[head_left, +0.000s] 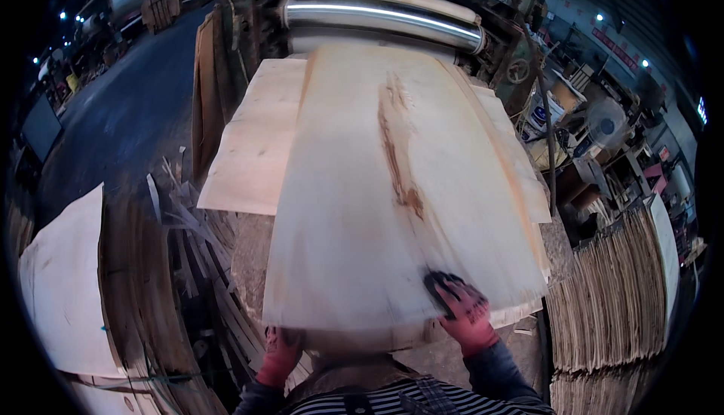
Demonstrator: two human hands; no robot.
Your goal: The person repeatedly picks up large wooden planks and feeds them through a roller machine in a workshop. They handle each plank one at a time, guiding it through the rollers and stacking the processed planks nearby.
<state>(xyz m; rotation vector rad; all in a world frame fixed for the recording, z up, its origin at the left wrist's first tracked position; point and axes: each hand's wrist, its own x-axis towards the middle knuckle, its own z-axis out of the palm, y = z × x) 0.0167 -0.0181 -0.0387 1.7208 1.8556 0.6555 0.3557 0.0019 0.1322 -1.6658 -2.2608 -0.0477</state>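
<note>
A large pale wood veneer sheet [339,189] with a brown split knot stretches from just before me to the rollers. My right hand [461,308], in a pink glove with black coating, lies on its near right part, fingers apart and pressed on the surface. At the near left corner is my left hand [281,355], gloved alike. Its fingers go in under the sheet's edge and are mostly hidden, so their grip does not show. More veneer [253,136] lies beneath, sticking out at the left and right.
Shiny metal rollers [385,23] span the far end. Stacked veneer stands at the right [611,294] and the left [64,279]. Loose wood strips [204,241] lie beside the left stack. A fan [605,122] and a white bucket [539,117] are at the right.
</note>
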